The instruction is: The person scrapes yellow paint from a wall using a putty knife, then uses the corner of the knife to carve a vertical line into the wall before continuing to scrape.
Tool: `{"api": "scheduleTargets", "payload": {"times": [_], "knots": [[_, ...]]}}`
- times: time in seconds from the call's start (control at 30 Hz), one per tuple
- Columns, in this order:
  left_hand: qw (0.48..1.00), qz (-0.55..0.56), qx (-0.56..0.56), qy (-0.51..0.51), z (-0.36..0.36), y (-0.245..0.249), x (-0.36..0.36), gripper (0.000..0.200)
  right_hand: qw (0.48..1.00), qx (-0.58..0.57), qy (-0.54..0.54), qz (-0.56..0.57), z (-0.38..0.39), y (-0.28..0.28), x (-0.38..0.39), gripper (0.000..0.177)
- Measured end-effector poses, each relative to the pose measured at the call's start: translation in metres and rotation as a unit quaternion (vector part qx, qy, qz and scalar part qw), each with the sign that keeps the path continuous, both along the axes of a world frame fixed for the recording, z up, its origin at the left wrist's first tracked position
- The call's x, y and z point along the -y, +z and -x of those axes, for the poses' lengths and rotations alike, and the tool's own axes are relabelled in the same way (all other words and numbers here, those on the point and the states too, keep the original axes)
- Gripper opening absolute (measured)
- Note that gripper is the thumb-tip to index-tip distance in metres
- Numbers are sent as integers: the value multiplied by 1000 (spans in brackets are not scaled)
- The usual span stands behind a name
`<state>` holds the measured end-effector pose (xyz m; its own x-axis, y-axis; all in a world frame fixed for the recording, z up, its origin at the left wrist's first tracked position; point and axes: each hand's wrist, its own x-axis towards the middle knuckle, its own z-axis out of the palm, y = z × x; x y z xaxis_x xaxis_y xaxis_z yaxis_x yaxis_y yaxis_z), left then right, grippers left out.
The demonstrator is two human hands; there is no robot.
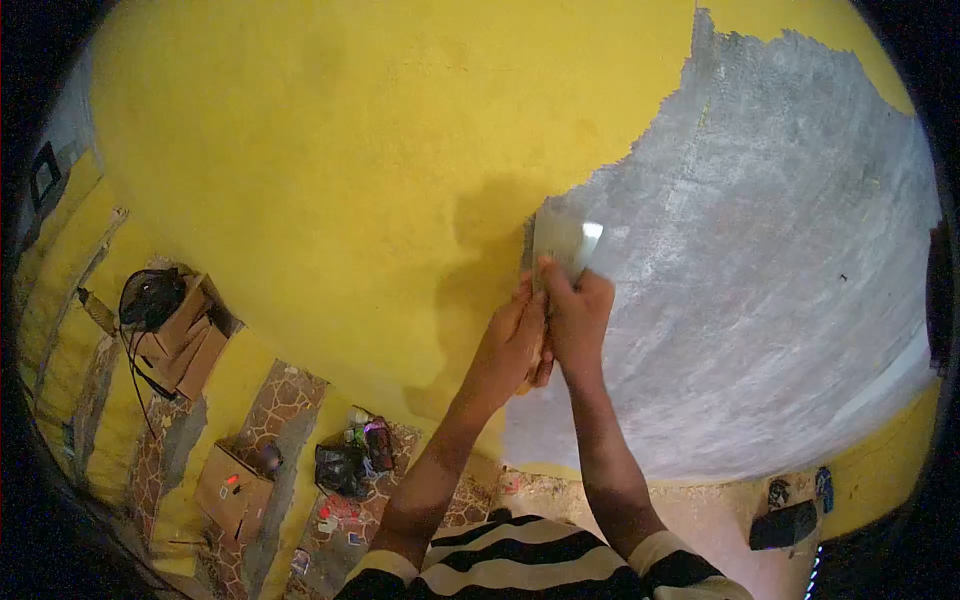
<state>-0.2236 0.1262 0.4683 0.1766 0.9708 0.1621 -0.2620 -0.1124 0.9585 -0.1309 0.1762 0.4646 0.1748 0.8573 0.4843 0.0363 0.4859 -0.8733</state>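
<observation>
Both hands are raised in front of me at a wall that is partly yellow paint (330, 180) and partly bare grey surface (760, 270). My right hand (582, 308) is closed around a wide metal scraper (560, 238), its thumb up near the blade. Close beside it, my left hand (512, 335) is wrapped round the same tool lower down. The blade lies against the wall at the ragged border where yellow meets grey. Fingers cover most of the handle.
Stepped ledges with patterned tile run down on the left. On them lie a cardboard box (190, 350), a black bag (155, 298), another cardboard piece (232, 492) and a dark plastic bag (340, 470). A black object (783, 525) rests on the floor at lower right.
</observation>
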Motion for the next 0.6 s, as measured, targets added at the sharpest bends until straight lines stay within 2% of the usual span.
{"api": "scheduleTargets", "payload": {"times": [0.1, 0.17, 0.27, 0.4, 0.47, 0.6], "knots": [[999, 34, 28, 2, 1, -37, -7, 26, 999, -34, 10, 17, 9, -21, 6, 31], [998, 36, -15, 41, 2, -47, -9, 26, 997, -66, 30, 14, 11, -30, 4, 30], [999, 9, -12, 38, 4, -18, -6, 28, 996, -67, 42, 30, 11, -6, 4, 29], [998, 13, -3, 56, 2, -18, -1, 29, 993, -89, 70, 45, 14, -2, 13, 31], [998, 17, 3, 58, 0, -28, -1, 30, 992, -118, 40, 22, 19, -9, 13, 32], [996, 28, -35, 72, 3, -1, -3, 32, 997, -70, 22, -4, 14, 6, 2, 32]]}}
